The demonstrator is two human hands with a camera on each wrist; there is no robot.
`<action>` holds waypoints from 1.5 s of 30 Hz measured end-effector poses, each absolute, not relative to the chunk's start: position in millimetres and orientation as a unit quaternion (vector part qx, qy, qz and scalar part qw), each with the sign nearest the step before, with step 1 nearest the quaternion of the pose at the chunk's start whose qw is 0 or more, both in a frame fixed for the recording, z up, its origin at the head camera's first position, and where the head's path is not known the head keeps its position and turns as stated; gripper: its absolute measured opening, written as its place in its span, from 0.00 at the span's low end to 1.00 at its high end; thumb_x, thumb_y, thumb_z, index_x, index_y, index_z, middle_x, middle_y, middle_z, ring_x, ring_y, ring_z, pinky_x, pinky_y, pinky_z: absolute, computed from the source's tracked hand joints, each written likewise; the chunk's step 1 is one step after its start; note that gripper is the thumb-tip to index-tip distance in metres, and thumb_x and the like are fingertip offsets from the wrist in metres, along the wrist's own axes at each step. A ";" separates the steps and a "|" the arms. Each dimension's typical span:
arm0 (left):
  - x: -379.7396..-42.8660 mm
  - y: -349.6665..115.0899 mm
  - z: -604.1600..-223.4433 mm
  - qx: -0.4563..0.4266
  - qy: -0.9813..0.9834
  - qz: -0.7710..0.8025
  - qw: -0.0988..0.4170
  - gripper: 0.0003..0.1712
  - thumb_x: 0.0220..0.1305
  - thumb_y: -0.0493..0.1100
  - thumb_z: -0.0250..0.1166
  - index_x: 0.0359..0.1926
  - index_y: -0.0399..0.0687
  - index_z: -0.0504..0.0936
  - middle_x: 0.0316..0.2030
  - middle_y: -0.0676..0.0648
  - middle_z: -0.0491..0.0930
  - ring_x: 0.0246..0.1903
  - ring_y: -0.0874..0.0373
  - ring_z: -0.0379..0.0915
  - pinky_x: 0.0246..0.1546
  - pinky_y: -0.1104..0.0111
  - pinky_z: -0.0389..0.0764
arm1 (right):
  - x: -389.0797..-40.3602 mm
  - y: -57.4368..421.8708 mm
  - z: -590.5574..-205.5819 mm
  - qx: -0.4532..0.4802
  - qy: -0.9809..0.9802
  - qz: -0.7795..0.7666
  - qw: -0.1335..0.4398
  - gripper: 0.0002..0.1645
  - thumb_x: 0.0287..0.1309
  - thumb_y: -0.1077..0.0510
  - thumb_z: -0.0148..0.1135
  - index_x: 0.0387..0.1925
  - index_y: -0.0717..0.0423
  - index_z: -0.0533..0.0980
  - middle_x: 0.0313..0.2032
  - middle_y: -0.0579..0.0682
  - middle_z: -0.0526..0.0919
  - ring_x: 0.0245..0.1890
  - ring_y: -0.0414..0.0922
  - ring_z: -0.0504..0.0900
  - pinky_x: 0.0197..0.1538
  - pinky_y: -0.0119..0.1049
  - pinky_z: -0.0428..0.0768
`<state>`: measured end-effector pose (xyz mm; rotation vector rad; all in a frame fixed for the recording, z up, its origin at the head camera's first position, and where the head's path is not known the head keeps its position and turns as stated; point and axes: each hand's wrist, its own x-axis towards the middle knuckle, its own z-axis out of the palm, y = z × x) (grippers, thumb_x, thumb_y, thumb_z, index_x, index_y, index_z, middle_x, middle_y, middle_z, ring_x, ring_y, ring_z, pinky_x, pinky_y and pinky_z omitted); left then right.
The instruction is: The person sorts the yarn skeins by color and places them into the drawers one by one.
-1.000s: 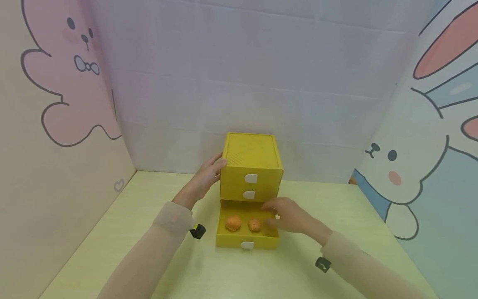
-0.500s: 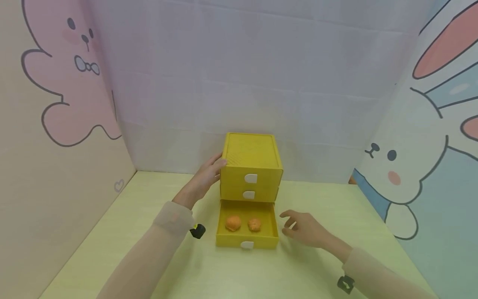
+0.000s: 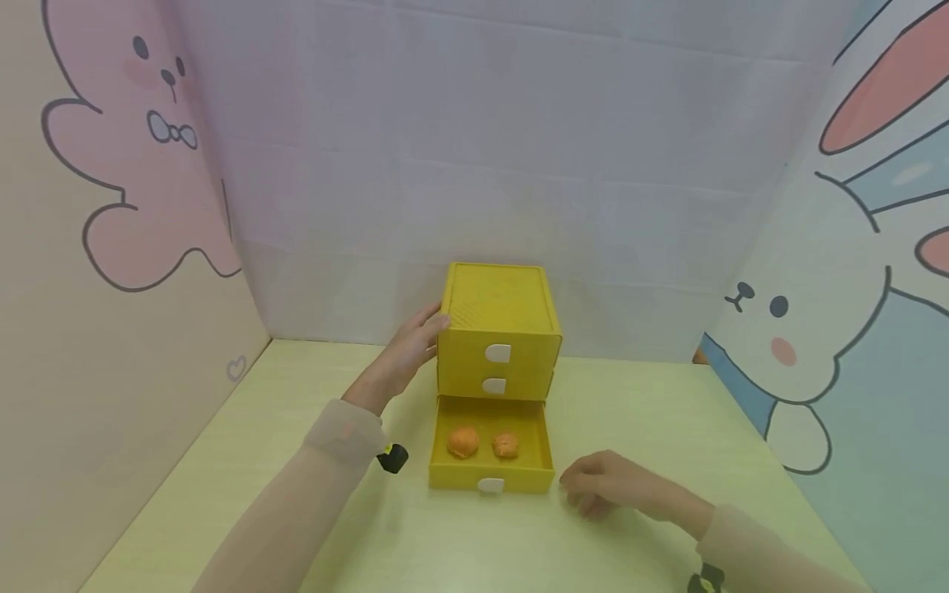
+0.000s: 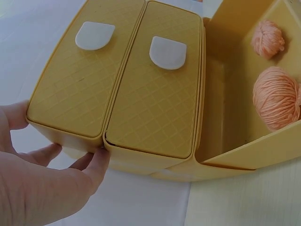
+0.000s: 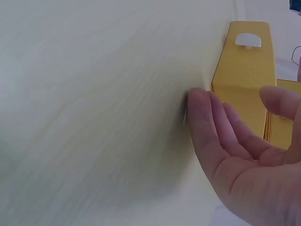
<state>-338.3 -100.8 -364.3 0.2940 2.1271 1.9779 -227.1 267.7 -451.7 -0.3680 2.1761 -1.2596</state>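
Note:
A small yellow drawer cabinet stands against the back wall, its upper two drawers pushed in. The bottom drawer is pulled out toward me and holds two balls of orange yarn, a bigger yarn ball on the left and a smaller yarn ball on the right. My left hand rests on the cabinet's left side, thumb at the upper edge and fingers along the wall, as the left wrist view shows. Low over the table, just right of the drawer's front corner, my right hand has loosely bent fingers and holds nothing.
White rounded pull tabs mark the drawer fronts, such as the top drawer's tab. A pale wood-grain table lies under everything. Cartoon-printed panels, including the rabbit panel, enclose both sides, with a white cloth behind.
My right hand has come out from over the bottom drawer, moving right and then toward me beside its front corner. The left hand, drawer and yarn balls have stayed put.

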 end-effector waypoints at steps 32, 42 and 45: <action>-336.1 -99.3 -362.9 0.094 0.726 0.672 0.110 0.39 0.84 0.58 0.51 0.87 0.59 0.48 0.84 0.48 0.50 0.81 0.41 0.53 0.82 0.47 0.55 | -201.4 205.7 -486.7 -0.036 0.530 -0.741 0.409 0.39 0.81 0.48 0.52 0.73 0.79 0.62 0.64 0.68 0.79 0.65 0.61 0.81 0.71 0.54 0.77; -336.3 -100.5 -363.1 0.097 0.727 0.671 0.112 0.39 0.84 0.58 0.50 0.87 0.61 0.48 0.84 0.49 0.49 0.81 0.42 0.52 0.82 0.47 0.54 | -198.2 187.6 -489.3 0.002 0.518 -0.764 0.384 0.39 0.80 0.49 0.55 0.73 0.79 0.60 0.64 0.71 0.78 0.65 0.65 0.80 0.71 0.56 0.78; -335.8 -100.1 -362.9 0.097 0.728 0.670 0.111 0.39 0.84 0.58 0.50 0.87 0.61 0.49 0.84 0.49 0.50 0.81 0.42 0.53 0.82 0.47 0.55 | -197.8 182.4 -489.9 0.007 0.519 -0.765 0.381 0.38 0.80 0.50 0.55 0.72 0.78 0.62 0.63 0.72 0.79 0.65 0.65 0.80 0.70 0.55 0.78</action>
